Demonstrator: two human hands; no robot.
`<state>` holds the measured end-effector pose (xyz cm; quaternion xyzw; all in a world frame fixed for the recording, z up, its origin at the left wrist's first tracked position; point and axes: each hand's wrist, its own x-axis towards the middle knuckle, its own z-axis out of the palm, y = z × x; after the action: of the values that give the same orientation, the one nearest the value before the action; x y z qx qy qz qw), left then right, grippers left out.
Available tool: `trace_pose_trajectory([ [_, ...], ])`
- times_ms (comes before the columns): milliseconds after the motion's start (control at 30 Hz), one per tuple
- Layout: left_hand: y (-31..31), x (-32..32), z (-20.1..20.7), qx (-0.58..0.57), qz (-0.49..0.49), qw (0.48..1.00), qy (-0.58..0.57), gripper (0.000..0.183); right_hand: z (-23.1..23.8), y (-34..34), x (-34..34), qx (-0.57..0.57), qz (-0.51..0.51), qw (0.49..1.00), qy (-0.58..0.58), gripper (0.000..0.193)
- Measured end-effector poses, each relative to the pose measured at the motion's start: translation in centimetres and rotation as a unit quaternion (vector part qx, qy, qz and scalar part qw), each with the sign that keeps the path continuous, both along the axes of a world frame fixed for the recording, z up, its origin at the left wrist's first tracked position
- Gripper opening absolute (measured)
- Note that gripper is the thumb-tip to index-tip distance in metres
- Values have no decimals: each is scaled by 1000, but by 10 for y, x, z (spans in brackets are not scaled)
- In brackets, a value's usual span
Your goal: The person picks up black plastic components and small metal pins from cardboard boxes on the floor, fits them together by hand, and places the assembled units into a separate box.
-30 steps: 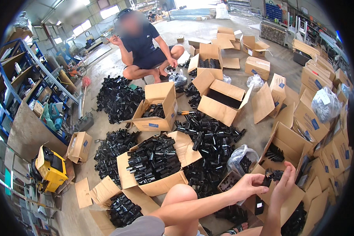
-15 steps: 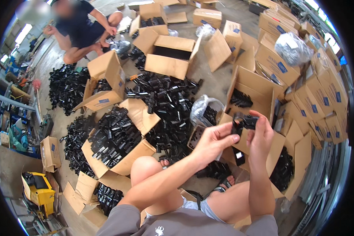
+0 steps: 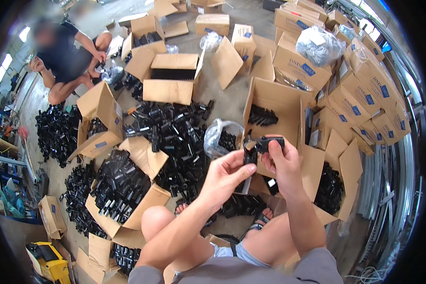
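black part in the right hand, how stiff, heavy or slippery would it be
Likely stiff: the black part juts out straight, without visible sag. Probably light: the right hand seems to just pinch it. Perhaps slippery: the similar piled pieces look glossy.

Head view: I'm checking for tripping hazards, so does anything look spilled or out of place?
Yes: a heap of black parts lies loose on the floor, beside an open carton filled with similar ones. It looks spilled, though it may be deliberate.
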<state>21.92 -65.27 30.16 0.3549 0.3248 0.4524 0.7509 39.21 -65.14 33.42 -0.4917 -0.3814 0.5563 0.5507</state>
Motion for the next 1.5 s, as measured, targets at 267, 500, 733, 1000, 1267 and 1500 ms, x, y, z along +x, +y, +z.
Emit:
trace_pose_trajectory([
  [267, 36, -80, 12, 87, 104, 985, 110, 21, -68, 58, 7, 3, 95, 977, -188, 58],
  [500, 49, -131, 8, 167, 259, 908, 283, 35, -252, 146, -30, -16, 166, 802, -573, 24],
  [733, 54, -136, 4, 284, 234, 793, 486, 39, -433, 211, -27, -162, 211, 662, -701, 31],
  [1000, 58, -145, 10, 257, 197, 789, 522, 42, -469, 240, -66, -172, 133, 760, -612, 45],
  [1267, 55, -141, 9, 264, 200, 791, 514, 42, -470, 233, -54, -175, 103, 782, -589, 51],
  [1500, 49, -144, 21, 286, 201, 772, 530, 41, -438, 214, -28, -155, 45, 839, -519, 57],
])
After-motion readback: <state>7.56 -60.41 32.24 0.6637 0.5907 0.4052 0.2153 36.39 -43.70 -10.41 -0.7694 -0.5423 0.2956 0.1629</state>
